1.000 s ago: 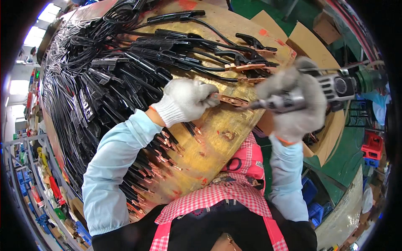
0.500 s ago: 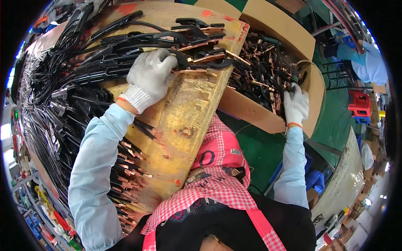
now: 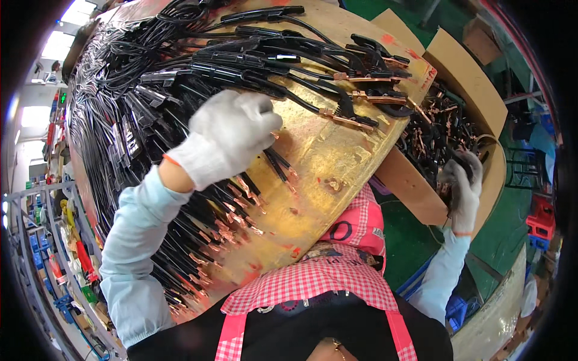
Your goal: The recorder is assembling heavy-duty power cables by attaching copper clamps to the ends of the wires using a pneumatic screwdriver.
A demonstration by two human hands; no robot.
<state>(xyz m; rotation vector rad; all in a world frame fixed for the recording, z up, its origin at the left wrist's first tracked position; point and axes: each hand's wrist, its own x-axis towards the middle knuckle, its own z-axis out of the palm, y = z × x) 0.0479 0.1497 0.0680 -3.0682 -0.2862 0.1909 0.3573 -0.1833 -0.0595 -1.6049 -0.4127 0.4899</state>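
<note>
My left hand (image 3: 235, 135), in a white knitted glove, is raised above the bundle of black cables (image 3: 208, 198) with bare copper ends. Its fingers are curled and slightly blurred; whatever may lie inside them is hidden. To its right, several black clamps with copper jaws (image 3: 349, 117) lie on the worn wooden table, joined to black cables. My right hand (image 3: 463, 189), gloved too, is in the cardboard box (image 3: 415, 189). Its fingers close around a dark piece (image 3: 462, 162) whose kind I cannot make out, beside a heap of black and copper clamp parts (image 3: 430, 135).
The wooden table (image 3: 319, 204) has a bare yellowish stretch along its near edge. A thin hose (image 3: 484, 138) curves at the box's right side. Red and blue crates (image 3: 540, 219) stand on the right, and a grey rack (image 3: 45, 240) at the far left.
My view has turned, so table and box sit further right. My left hand has come off the clamps and back toward the cable ends. My right hand's fingers have curled around the dark piece.
</note>
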